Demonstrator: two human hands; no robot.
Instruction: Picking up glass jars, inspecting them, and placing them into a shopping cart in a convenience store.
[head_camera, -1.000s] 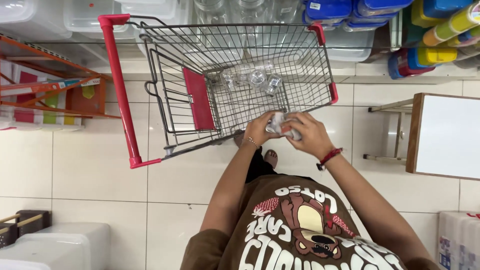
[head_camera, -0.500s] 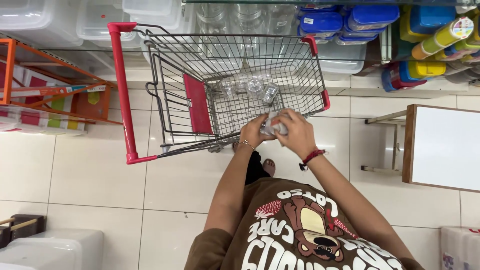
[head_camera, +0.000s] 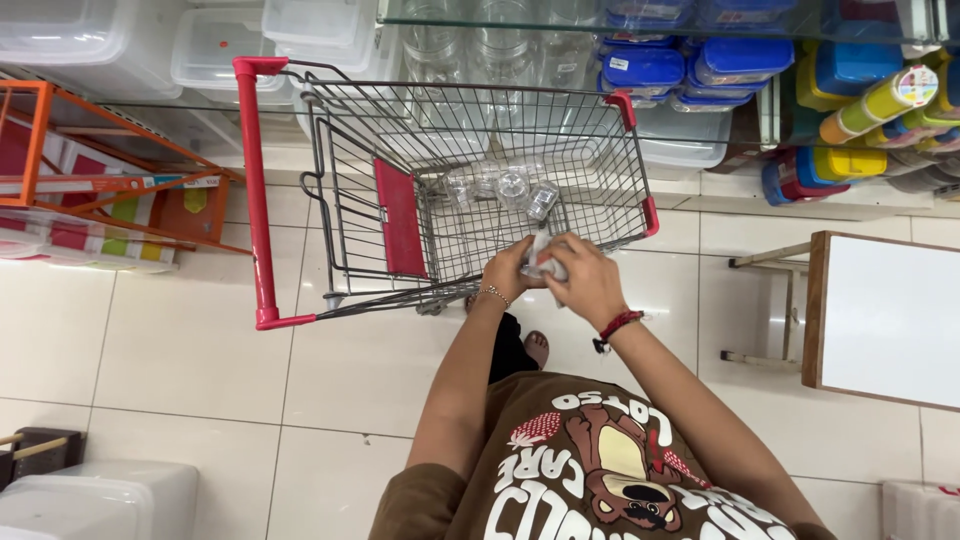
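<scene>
Both my hands meet at the near rim of a wire shopping cart (head_camera: 600, 190) with red trim. My left hand (head_camera: 508, 270), with a thin gold bracelet, and my right hand (head_camera: 592, 282), with a red wrist band, together hold a small clear glass item (head_camera: 544, 262). Its exact shape is hidden by my fingers. Inside the cart, just beyond my hands, lie several small clear glass jars (head_camera: 512, 186). The cart's red handle bar (head_camera: 254, 190) is at the left.
Shelves ahead carry clear plastic boxes (head_camera: 215, 45), glass jars (head_camera: 500, 50) and blue-lidded containers (head_camera: 645, 70). An orange metal rack (head_camera: 95, 185) stands at the left, a wood-framed white board (head_camera: 885, 320) at the right, a white plastic box (head_camera: 100, 500) at the bottom left. The floor is white tile.
My hands stay together on the clear item at the cart's near rim. The view has shifted slightly, so the cart sits a little lower and further right.
</scene>
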